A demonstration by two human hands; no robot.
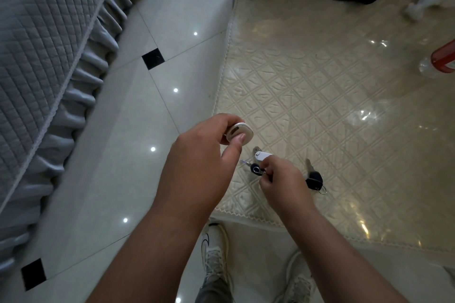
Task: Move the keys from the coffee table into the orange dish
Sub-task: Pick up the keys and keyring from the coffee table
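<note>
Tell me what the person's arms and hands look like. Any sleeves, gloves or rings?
Both arms are bare, with no sleeves in view. The left hand and right hand wear no gloves, and no rings, watch or bracelets show. The left thumbnail looks short and unpainted.

Both bare forearms reach forward and down from the bottom edge. The left hand [199, 155] sits higher and further left, knuckles up, fingers curled under and the thumb laid flat across the top of a small white fob [237, 131] — a closed pinch grip. The right hand [283, 179] is lower and just beside it, turned back-up, fingertips bunched together and pinching a bunch of keys [258, 163] at their ring — wrist slightly bent inward.
</note>
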